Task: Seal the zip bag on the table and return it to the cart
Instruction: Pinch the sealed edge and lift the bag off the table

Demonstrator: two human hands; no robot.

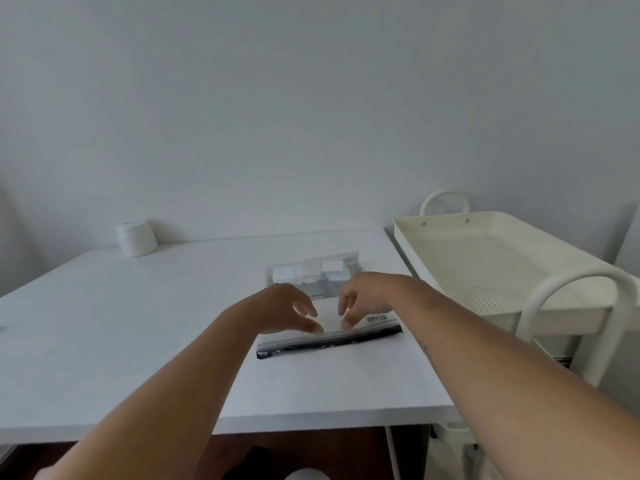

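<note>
A clear zip bag (329,327) lies flat on the white table (104,323), its dark zip strip (329,342) along the near edge. White folded pads (311,271) fill its far end. My left hand (287,308) and my right hand (367,299) hover close together over the bag's middle. Their fingers are apart and curled, with the tips pointing down near the strip. I cannot tell whether the fingertips touch the plastic. The cream cart (485,265) stands to the right of the table, and its perforated top tray holds nothing.
A white roll (136,238) stands at the table's far left, by the wall. The cart has round loop handles at its near end (581,292) and far end (445,200). The table's front edge runs just below my forearms.
</note>
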